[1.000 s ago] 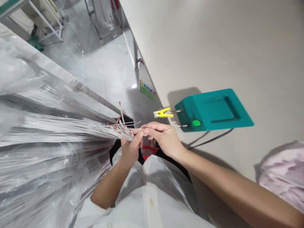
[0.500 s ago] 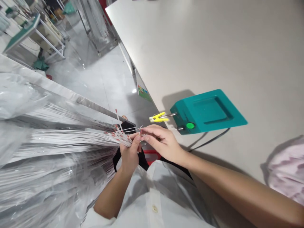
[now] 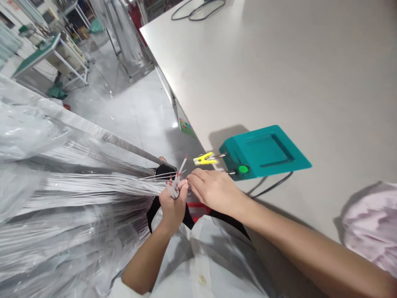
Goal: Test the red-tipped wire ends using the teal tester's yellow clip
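Note:
My left hand [image 3: 172, 207] is closed around a small fan of short white strips with red-brown tips [image 3: 175, 187]. One strip sticks up above the rest. Long thin white wires [image 3: 102, 182] run in from the left and end at this hand. My right hand [image 3: 214, 187] is turned back-up, its fingers pinched together against the left thumb and fingertips. Whatever lies in that pinch is hidden. Just beyond the right hand, on the table, sits a teal box [image 3: 263, 151] with a green button [image 3: 243, 169] and a yellow clip [image 3: 205, 158] on a metal rod.
A pale table [image 3: 310, 82] spreads to the right, with a black cable [image 3: 206, 10] at its far edge and pink cloth [image 3: 370, 223] near me. Plastic-wrapped wire bundles [image 3: 62, 248] hang at the left below a metal rail [image 3: 93, 130]. A red stool [image 3: 198, 210] shows below my hands.
Both hands have shifted slightly right. The right hand has rolled so its back faces up, and the tipped strips now stand more upright in the left. The view has tilted a little.

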{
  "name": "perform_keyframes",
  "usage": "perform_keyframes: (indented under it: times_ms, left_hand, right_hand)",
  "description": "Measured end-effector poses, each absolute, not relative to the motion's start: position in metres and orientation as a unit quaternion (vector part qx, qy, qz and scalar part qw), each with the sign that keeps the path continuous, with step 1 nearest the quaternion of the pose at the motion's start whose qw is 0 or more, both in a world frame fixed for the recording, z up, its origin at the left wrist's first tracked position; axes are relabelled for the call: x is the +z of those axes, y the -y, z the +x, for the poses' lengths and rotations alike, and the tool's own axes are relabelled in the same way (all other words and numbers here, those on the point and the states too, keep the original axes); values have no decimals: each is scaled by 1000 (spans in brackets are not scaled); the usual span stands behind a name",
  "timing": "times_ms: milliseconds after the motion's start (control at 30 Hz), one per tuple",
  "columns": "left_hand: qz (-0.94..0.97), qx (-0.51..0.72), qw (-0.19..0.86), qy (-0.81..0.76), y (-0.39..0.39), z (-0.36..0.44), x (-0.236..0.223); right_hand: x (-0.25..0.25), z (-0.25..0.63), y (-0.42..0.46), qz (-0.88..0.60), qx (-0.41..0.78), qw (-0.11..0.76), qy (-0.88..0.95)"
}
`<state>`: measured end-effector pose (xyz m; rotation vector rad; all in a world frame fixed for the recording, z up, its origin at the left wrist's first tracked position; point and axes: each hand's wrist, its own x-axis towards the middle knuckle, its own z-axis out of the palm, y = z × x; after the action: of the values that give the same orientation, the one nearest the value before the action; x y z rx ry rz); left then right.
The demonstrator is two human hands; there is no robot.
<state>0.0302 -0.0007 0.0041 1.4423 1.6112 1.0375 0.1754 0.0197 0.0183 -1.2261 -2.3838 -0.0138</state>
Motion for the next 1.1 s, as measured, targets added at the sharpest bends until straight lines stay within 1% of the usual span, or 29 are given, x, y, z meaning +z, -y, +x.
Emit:
perform_keyframes:
  times_ms: [67, 133, 200, 300, 400, 467, 533, 633, 733, 800, 900, 1000, 1033, 1100]
  left_hand:
    - [573, 401, 344, -627, 2, 29, 2]
    - [594, 403, 322, -617, 3, 27, -3]
    - [615, 407, 305, -603, 5, 25, -8]
    - [632, 404, 314, -583, 8, 21, -15]
    - [642, 387, 344, -565, 9, 17, -15]
    - [657, 373, 352, -553, 9, 14, -13]
    - [670, 369, 344, -545, 8, 12, -9]
    - [694, 384, 302, -529, 9, 9, -8]
    - [709, 398, 276, -513, 9, 10, -8]
    - [682, 408, 290, -534, 9, 12, -7]
    - [601, 421, 339, -588, 5, 16, -1]
    - [555, 432, 377, -602, 2, 19, 3]
    - [551, 431, 382, -604, 1, 20, 3]
    - [556, 414, 387, -608, 0, 20, 3]
  right_hand:
    - [20, 173, -18, -453, -16, 213, 865]
    - [22, 171, -17, -470, 18, 220, 855]
    - [25, 171, -17, -493, 113, 247, 826]
    - [26, 174, -22, -514, 321, 285, 743]
    - [23, 180, -28, -505, 521, 259, 637]
    - [20, 182, -31, -483, 628, 240, 561]
    - [19, 182, -32, -456, 707, 248, 480]
    - [20, 179, -31, -421, 799, 266, 337]
    - [20, 175, -28, -391, 856, 245, 233]
    - [18, 172, -27, -397, 855, 244, 228]
    - [15, 168, -26, -472, 772, 307, 294]
    - [16, 167, -23, -513, 629, 362, 459]
    - [17, 167, -21, -513, 565, 366, 532]
    - [19, 169, -18, -503, 402, 357, 677]
